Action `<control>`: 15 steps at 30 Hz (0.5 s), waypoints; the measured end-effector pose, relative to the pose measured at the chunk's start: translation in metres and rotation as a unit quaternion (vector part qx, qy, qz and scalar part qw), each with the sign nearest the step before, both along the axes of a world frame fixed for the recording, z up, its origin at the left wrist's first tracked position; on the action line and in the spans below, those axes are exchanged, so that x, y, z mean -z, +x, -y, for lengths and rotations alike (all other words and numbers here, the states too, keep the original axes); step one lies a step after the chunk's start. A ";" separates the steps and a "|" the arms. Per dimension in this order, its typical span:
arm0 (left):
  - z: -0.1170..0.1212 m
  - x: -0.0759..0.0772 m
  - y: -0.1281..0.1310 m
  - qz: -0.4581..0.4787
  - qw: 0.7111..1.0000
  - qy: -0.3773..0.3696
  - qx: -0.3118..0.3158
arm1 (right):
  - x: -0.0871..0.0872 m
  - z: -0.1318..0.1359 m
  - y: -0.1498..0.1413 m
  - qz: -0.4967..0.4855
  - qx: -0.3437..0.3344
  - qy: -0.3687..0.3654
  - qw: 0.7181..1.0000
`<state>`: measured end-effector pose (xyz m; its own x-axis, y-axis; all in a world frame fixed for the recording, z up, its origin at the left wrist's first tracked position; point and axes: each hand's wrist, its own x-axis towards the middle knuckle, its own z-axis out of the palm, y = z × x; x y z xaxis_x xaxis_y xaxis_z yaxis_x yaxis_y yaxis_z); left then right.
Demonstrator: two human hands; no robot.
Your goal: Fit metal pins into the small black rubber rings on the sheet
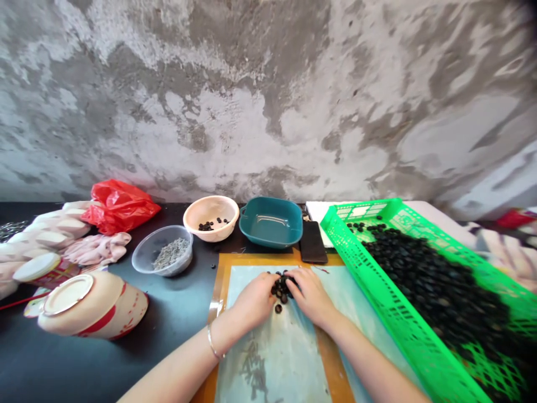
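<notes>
Both hands rest on a pale blue mat (277, 358) with an orange border, the left hand (251, 302) wearing a thin metal bangle (213, 342) and the right hand (312, 296) just beside it. Each grip is half-curled against a heap of small black pieces (281, 288), which sits on the mat between the hands; whether either grip is closed on them, I cannot tell. A single piece (278, 308) lies just below the heap. To the right, a green plastic basket (403, 291) holds many more black pieces. To the left lie a tipped cream jar (104, 308) and a clear tub (161, 252) of grey bits. Farther off stand a cream bowl (211, 215) with a few black pieces, a teal dish (271, 222) and a red bag (119, 207), all on the table (176, 330), before a mottled concrete wall (268, 101).
</notes>
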<state>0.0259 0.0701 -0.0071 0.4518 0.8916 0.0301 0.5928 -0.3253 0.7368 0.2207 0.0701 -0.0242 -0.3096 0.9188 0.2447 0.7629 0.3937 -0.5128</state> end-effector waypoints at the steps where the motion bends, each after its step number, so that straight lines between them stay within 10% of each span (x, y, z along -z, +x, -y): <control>1: 0.001 0.000 0.003 0.006 1.000 0.002 0.003 | 0.000 0.000 0.001 0.000 -0.002 0.000 1.000; 9: 0.006 -0.014 -0.005 0.007 0.996 0.084 -0.015 | 0.004 0.002 0.004 -0.034 0.008 0.021 0.999; 15: -0.074 -0.074 -0.066 -0.141 0.961 0.176 -0.162 | 0.010 0.001 0.007 -0.056 0.007 0.026 0.998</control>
